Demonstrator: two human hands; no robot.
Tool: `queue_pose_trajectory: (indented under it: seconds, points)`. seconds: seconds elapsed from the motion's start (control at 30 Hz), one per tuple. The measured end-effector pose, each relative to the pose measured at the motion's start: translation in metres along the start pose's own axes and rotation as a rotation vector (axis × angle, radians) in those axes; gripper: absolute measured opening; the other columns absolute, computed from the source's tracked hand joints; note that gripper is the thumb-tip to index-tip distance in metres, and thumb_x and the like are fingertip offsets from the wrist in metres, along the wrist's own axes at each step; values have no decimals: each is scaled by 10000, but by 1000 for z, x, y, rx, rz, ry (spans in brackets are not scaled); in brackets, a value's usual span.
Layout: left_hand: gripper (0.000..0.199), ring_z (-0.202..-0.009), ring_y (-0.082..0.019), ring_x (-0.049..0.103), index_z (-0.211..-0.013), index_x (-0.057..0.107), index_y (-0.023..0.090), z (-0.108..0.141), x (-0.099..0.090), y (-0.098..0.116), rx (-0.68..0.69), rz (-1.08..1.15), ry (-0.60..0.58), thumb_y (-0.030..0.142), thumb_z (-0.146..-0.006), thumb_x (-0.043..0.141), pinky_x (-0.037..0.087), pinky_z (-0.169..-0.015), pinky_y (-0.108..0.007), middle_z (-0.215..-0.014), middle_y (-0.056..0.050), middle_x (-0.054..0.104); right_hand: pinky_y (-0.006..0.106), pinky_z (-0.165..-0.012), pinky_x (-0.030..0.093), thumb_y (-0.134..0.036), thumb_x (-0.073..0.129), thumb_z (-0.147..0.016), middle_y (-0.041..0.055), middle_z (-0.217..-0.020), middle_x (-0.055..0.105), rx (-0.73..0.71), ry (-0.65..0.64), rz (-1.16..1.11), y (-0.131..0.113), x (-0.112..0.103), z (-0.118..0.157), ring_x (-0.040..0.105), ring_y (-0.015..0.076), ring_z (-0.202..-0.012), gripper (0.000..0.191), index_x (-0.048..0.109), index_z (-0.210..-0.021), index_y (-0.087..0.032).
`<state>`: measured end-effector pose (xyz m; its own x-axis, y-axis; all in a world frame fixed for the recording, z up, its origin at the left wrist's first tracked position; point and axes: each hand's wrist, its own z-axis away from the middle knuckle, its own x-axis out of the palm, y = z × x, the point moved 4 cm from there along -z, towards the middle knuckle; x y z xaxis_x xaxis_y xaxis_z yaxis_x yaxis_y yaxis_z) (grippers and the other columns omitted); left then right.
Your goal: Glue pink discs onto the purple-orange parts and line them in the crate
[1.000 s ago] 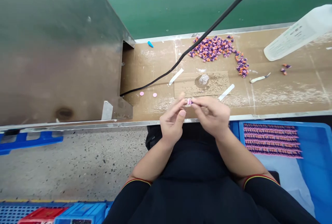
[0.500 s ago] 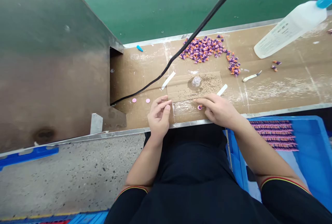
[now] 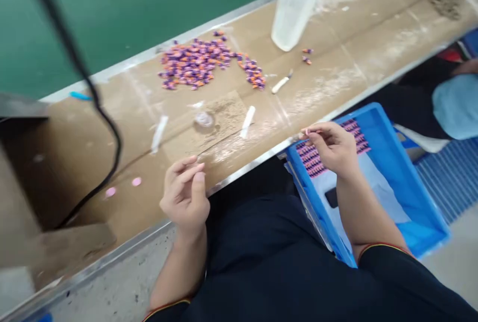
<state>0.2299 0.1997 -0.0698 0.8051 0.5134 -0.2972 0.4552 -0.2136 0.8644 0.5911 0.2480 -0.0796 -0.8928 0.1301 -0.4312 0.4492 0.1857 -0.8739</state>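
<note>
My right hand [image 3: 332, 148] is over the near-left part of the blue crate [image 3: 405, 162]. Its thumb and forefinger pinch a small pink piece [image 3: 305, 133], blurred and mostly hidden by the fingertips. Beneath it, rows of small purple, orange and pink pieces [image 3: 313, 160] lie in the crate. My left hand [image 3: 186, 195] hovers at the table's near edge, fingers loosely curled and apart, with nothing visible in them. Just beyond it is a cardboard rectangle [image 3: 182, 143] bearing a small clear dome-shaped thing [image 3: 204, 119]. Two pink discs [image 3: 136, 181] lie to its left.
A heap of small purple and orange pieces [image 3: 194, 63] lies at the back. A white bottle [image 3: 295, 8], a white-handled tool [image 3: 282, 83] and white strips [image 3: 248, 120] are on the table [image 3: 317, 93]. A black cable [image 3: 100, 108] hangs at left. Another person's leg [image 3: 414, 98] shows at right.
The view has swung to the right. My right hand has left the tabletop with the small pink piece and moved over the crate. My left hand keeps much the same pose.
</note>
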Motion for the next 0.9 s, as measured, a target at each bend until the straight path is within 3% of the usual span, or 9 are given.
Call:
queue_pose_trajectory:
  seconds: [0.07, 0.13, 0.27, 0.4, 0.5, 0.67, 0.9]
  points:
    - [149, -1006, -233, 792, -959, 838, 203, -6, 18, 5, 49, -4, -61, 338, -960, 776, 682, -812, -394, -1096, -96, 789, 343, -788, 689, -484, 744, -1040, 35, -975, 807, 173, 192, 39, 37, -37, 31, 832, 211, -881, 276, 705, -1189, -254]
    - [134, -963, -229, 796, -934, 845, 196, -13, 37, 8, 97, 22, -103, 323, -929, 800, 669, -773, -381, -1084, -99, 793, 358, -822, 689, -518, 754, -1000, 40, -984, 800, 366, 226, 140, 75, -58, 66, 825, 211, -898, 348, 660, -1195, -246]
    - [106, -921, -223, 789, -929, 861, 207, -20, 67, 16, 170, 66, -159, 300, -894, 825, 639, -768, -383, -989, -77, 786, 382, -857, 682, -427, 705, -978, 73, -931, 821, 686, -11, 278, 127, -63, 131, 807, 220, -843, 213, 689, -1029, -221]
    - [82, -961, -265, 786, -928, 863, 232, -24, 82, 23, 207, 71, -183, 299, -897, 827, 638, -794, -439, -857, -54, 748, 344, -829, 656, -245, 713, -940, 38, -759, 802, 804, -202, 287, 144, -51, 170, 789, 216, -723, 68, 773, -916, -223]
    - [96, -977, -300, 787, -913, 850, 231, -27, 89, 24, 191, 65, -196, 322, -896, 825, 642, -803, -494, -785, -44, 710, 326, -855, 634, -204, 693, -965, 39, -780, 820, 847, -319, 313, 151, -44, 182, 799, 219, -750, 128, 814, -931, -228]
    - [190, -952, -289, 791, -881, 819, 200, -30, 95, 26, 125, 72, -165, 387, -852, 845, 574, -628, -393, -867, -64, 749, 305, -918, 609, -195, 655, -1012, 53, -944, 862, 864, -425, 381, 162, -39, 184, 816, 216, -889, 188, 837, -1047, -228]
    - [219, -986, -297, 785, -866, 780, 208, -27, 96, 27, 93, -13, -195, 426, -855, 793, 594, -675, -432, -825, -50, 712, 273, -901, 565, -168, 650, -1040, 72, -964, 859, 864, -525, 443, 157, -33, 177, 808, 219, -922, 187, 829, -1084, -198]
